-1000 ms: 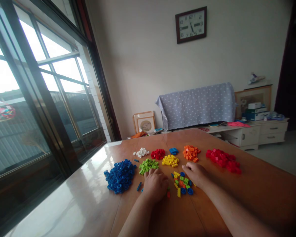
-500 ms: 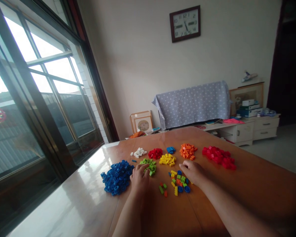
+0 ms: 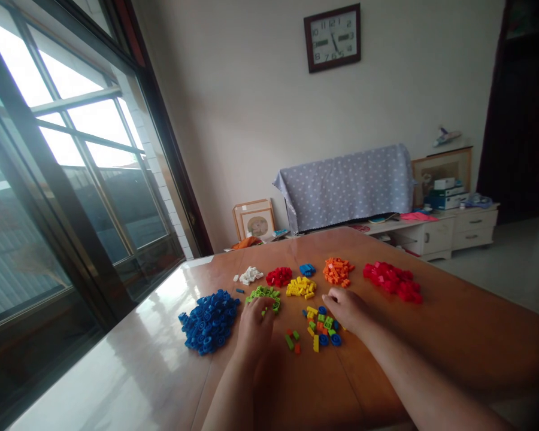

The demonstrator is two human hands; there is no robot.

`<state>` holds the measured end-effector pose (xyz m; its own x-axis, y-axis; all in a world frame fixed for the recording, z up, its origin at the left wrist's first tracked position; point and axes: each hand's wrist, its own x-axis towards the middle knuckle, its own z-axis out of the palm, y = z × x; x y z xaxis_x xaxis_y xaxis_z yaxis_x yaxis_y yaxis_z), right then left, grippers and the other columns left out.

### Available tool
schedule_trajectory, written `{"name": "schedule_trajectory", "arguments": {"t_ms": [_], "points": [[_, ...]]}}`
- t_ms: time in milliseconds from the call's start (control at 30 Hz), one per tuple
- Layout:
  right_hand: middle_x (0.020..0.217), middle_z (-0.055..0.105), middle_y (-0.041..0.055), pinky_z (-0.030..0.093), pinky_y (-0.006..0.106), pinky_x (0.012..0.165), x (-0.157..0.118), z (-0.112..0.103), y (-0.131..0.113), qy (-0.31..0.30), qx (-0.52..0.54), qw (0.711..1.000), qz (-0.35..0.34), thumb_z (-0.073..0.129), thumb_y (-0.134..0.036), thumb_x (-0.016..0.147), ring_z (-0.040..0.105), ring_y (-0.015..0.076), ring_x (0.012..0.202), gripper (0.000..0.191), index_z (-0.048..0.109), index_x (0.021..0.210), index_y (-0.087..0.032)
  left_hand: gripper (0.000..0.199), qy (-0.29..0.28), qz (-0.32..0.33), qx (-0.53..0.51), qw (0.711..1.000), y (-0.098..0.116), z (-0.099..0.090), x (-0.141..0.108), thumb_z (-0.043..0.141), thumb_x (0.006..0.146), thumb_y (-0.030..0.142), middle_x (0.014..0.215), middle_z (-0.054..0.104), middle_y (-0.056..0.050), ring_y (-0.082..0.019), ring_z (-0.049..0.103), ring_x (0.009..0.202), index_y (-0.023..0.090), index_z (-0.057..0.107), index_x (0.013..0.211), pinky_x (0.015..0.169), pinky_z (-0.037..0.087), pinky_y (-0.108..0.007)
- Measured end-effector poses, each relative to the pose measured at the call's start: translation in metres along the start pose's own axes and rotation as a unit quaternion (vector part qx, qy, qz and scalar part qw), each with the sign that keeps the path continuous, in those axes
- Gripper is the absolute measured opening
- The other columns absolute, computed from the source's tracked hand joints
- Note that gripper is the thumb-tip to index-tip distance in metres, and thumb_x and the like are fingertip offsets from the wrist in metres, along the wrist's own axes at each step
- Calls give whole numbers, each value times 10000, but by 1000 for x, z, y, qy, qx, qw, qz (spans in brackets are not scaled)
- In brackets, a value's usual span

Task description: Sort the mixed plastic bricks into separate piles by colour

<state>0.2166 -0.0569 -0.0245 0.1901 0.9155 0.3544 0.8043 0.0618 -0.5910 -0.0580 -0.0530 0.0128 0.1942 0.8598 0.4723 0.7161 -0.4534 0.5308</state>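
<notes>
On the brown glossy wooden desk point(image 3: 161, 383), the plastic pieces lie in heaps of mostly one colour each, spaced apart, probably so that each colour stays easy to pick out. The bare left hand point(image 3: 254, 328) arches over the near-left edge of the lime-green plastic brick heap point(image 3: 263, 292), beside the large heap of dark-blue round plastic pieces point(image 3: 210, 323). Its grip looks curved, but I cannot tell whether it closes on a brick. The bare right hand point(image 3: 353, 311) rests beside the mixed multicoloured plastic brick cluster point(image 3: 328, 323), perhaps as a steady support; its thumb and forefinger are close together, and whether anything is between them is hidden.

A second ago, the left hand was nearer the cluster, covering most of the loose green and orange plastic bricks point(image 3: 290, 342), which now show. The right hand keeps nearly the same place.
</notes>
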Motion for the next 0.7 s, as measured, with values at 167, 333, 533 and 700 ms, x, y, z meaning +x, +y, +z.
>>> {"name": "schedule_trajectory", "arguments": {"t_ms": [167,333,533,700], "points": [[601,550,-16,186,268,535,0,-1,-2,1,-4,1000,-6,492,-440,907,448,120,577,383,476,612,-196,283,-131,53,-27,990,13,3,-7,533,776,115,969,683,-29,-154,605,859,201,701,987,779,454,-247],[610,554,-15,199,266,538,0,0,0,-2,-1,1000,-10,495,-446,900,460,122,586,385,478,607,-197,227,-193,42,-4,980,20,0,-12,575,800,198,996,665,-12,-136,596,832,220,686,997,707,429,-216],[623,566,-11,213,265,540,-1,-3,-3,-6,-4,1000,-11,496,-446,896,476,126,600,382,485,606,-197,216,-207,53,25,977,18,6,-11,600,753,170,998,650,-16,-123,586,785,214,673,952,654,394,-202],[633,574,-6,226,262,541,-2,-3,-4,-7,-9,1000,-22,486,-441,901,479,131,602,375,507,613,-201,220,-191,66,21,979,18,13,-10,583,716,115,945,647,-15,-127,573,778,205,660,901,642,380,-199]]}}
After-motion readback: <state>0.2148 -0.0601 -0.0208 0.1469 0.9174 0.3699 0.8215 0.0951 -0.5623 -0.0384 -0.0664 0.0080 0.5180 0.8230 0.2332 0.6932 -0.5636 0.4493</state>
